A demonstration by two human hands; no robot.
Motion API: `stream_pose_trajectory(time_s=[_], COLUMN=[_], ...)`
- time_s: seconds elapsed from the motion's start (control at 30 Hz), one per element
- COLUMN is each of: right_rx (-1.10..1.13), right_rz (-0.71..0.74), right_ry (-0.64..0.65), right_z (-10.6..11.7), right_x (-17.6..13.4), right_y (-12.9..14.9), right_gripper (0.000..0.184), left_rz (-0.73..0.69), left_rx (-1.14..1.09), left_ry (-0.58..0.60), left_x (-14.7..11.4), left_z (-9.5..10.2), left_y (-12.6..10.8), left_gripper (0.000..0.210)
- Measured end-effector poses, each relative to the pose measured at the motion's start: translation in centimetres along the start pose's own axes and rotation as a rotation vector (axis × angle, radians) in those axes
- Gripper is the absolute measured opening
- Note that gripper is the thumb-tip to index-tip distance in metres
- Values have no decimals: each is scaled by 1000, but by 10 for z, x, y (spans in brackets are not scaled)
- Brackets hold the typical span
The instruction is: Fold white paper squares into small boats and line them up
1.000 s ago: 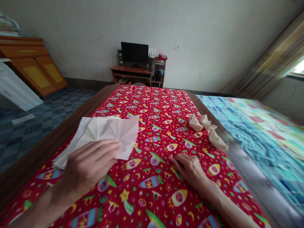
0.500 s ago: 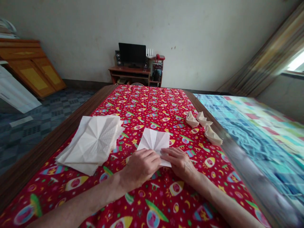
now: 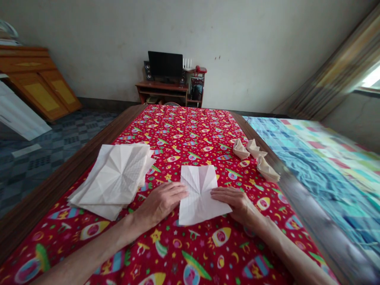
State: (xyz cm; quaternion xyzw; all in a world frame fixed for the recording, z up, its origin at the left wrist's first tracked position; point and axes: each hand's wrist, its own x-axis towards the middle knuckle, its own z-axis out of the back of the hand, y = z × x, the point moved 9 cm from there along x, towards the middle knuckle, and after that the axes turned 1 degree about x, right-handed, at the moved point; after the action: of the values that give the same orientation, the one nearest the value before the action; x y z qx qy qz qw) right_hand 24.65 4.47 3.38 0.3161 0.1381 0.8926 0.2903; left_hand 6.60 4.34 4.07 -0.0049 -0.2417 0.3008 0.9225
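A creased white sheet of paper [image 3: 197, 206] lies in front of me on the red patterned tablecloth [image 3: 166, 253], its fold lines meeting near the middle. At its left edge rest the outstretched fingertips of my left hand [image 3: 168, 198]. My right hand [image 3: 233, 200] lies over the right edge, fingers extended on the paper; its thumb is hidden. Both hands look open and flat rather than closed. To the left is a stack of creased white sheets [image 3: 118, 174]. Several folded paper pieces [image 3: 240, 149] stand near the table's right edge.
The table has brown wooden borders [image 3: 97, 140] on both sides. A bed with a blue patchwork cover [image 3: 299, 174] adjoins it on the right. Beyond the far end stands a desk with a monitor [image 3: 165, 65]. A wooden cabinet [image 3: 41, 85] is at the left.
My hands have moved apart to the sheet's two sides. The sheet is more spread out and turned slightly, its near part now uncovered. The stack and folded pieces have not moved.
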Motion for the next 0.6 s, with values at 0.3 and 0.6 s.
stream_pose_trajectory(time_s=[0.3,0.6], right_rx=[4,18], right_rz=[-131,-671], right_ry=[7,-91], right_z=[7,-2], right_x=[9,11], right_y=[-2,-60], right_gripper=[23,41], left_rz=[193,463], left_rx=[-304,-129], left_ry=[-107,-27], left_x=[-3,3], left_z=[0,-8], left_y=[14,33], left_gripper=[20,26])
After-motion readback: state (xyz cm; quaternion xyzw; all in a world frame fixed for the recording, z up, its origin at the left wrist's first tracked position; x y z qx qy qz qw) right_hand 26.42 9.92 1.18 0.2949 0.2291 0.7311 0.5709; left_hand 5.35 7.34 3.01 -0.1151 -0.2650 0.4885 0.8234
